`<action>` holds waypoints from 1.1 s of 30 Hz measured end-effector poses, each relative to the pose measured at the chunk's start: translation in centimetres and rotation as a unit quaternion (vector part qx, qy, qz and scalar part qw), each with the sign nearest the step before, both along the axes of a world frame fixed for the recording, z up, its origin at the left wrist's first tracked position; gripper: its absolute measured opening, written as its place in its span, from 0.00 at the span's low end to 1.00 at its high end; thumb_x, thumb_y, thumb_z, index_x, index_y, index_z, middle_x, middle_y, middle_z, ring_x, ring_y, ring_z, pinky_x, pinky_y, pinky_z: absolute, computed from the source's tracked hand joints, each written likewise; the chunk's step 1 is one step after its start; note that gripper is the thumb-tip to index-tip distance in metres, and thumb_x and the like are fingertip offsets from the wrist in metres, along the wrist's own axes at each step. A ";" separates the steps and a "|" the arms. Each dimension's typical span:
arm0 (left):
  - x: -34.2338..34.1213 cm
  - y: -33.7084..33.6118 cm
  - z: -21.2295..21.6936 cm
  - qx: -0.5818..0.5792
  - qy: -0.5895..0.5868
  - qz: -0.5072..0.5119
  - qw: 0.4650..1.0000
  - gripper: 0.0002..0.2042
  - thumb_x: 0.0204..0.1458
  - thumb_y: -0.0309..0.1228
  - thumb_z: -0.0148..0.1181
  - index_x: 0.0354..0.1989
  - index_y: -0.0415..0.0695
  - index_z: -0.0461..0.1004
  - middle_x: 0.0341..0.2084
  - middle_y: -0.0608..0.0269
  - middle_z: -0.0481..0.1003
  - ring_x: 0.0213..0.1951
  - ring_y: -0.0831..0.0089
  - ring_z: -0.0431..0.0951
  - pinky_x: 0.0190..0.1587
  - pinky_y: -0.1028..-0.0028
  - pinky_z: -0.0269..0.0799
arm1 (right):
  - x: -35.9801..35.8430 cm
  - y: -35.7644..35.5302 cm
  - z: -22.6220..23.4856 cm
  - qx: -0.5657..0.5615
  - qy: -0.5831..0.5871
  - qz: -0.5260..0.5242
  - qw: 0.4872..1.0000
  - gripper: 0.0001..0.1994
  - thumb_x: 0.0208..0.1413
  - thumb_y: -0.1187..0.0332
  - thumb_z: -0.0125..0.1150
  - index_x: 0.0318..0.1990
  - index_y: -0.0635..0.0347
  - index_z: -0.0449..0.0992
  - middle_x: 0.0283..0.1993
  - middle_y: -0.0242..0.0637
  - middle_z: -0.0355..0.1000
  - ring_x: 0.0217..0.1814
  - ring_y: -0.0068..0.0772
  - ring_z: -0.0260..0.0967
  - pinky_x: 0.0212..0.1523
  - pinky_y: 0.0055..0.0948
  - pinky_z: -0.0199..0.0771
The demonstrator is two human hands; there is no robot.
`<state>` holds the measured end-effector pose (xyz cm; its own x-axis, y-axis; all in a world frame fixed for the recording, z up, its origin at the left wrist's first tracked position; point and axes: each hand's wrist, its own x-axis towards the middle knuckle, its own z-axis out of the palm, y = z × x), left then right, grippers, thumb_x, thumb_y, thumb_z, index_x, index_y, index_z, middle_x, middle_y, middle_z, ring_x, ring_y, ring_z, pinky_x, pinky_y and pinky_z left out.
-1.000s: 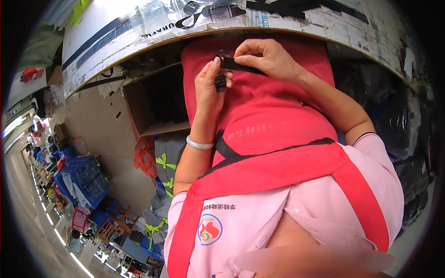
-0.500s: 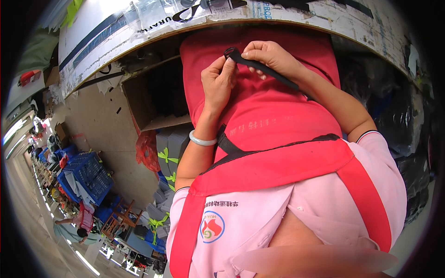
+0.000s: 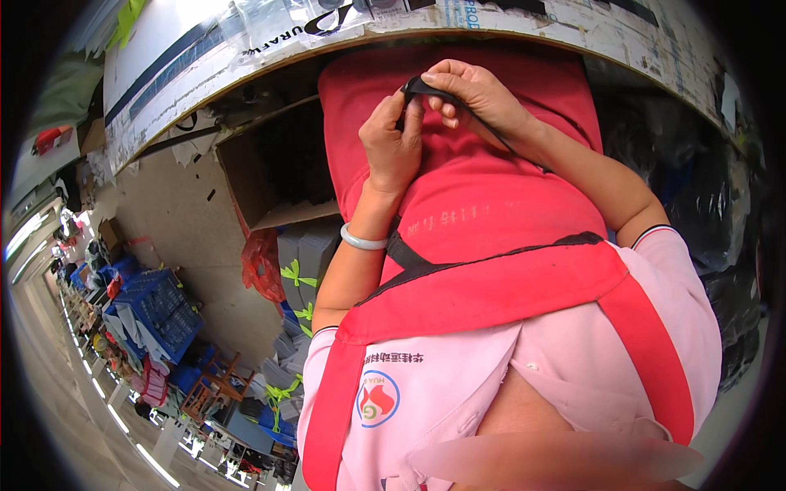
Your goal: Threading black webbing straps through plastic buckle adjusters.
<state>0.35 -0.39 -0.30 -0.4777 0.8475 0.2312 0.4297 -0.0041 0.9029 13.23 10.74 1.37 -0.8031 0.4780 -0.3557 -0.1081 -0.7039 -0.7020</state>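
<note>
Both hands pinch a thin black strap (image 3: pixel 426 86) taut: left hand (image 3: pixel 393 147) near, right hand (image 3: pixel 475 94) far, over the red cloth apron (image 3: pixel 491 204).

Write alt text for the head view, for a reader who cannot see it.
Both hands, left hand and right hand, pinch a thin black strap over a red apron. The left wrist wears a pale bangle; a taped table edge curves above.
</note>
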 end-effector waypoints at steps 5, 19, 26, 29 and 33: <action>-0.3 0.1 0.0 -0.034 0.088 -0.044 0.995 0.07 0.54 0.21 0.58 0.40 0.39 0.75 0.24 0.56 0.73 0.24 0.66 0.74 0.27 0.70 0.69 | -0.4 0.2 -0.2 0.085 -0.067 0.002 0.994 0.15 0.63 0.61 0.56 0.47 0.65 0.71 0.31 0.32 0.73 0.28 0.16 0.70 0.29 0.17 0.74; -0.9 0.3 0.7 -0.068 -0.475 -0.006 0.878 0.14 0.60 0.32 0.56 0.43 0.31 0.76 0.30 0.55 0.79 0.26 0.71 0.80 0.21 0.78 0.76 | -0.1 -0.2 1.4 0.365 0.029 -0.070 0.928 0.05 0.60 0.69 0.60 0.39 0.61 0.76 0.29 0.25 0.70 0.33 0.10 0.67 0.32 0.15 0.68; -0.6 0.0 1.3 -0.041 -0.413 0.019 0.910 0.10 0.58 0.27 0.59 0.43 0.33 0.77 0.31 0.57 0.80 0.28 0.73 0.80 0.24 0.78 0.78 | 1.1 0.3 2.3 0.236 -0.181 0.104 0.949 0.10 0.60 0.65 0.58 0.32 0.63 0.71 0.24 0.32 0.72 0.18 0.16 0.68 0.18 0.17 0.70; 0.0 -0.2 1.1 -0.010 -0.368 0.023 0.929 0.08 0.56 0.24 0.60 0.41 0.33 0.78 0.33 0.58 0.79 0.28 0.75 0.79 0.24 0.79 0.77 | 0.8 0.2 2.2 0.205 -0.201 0.105 0.952 0.10 0.60 0.65 0.59 0.33 0.63 0.71 0.24 0.33 0.72 0.19 0.17 0.69 0.18 0.18 0.72; 0.2 -0.2 1.1 0.028 -0.338 0.010 0.941 0.07 0.54 0.21 0.62 0.40 0.34 0.79 0.34 0.61 0.78 0.27 0.79 0.77 0.23 0.82 0.74 | 0.6 0.1 0.7 0.159 -0.152 0.081 0.972 0.11 0.60 0.64 0.59 0.34 0.64 0.71 0.26 0.34 0.72 0.21 0.19 0.70 0.21 0.19 0.74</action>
<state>0.51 -0.56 0.84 -0.5469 0.8327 -0.0874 -0.2415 -0.0570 0.9687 13.79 10.84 2.04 -0.7584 0.4788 -0.4422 0.2319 -0.4359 -0.8696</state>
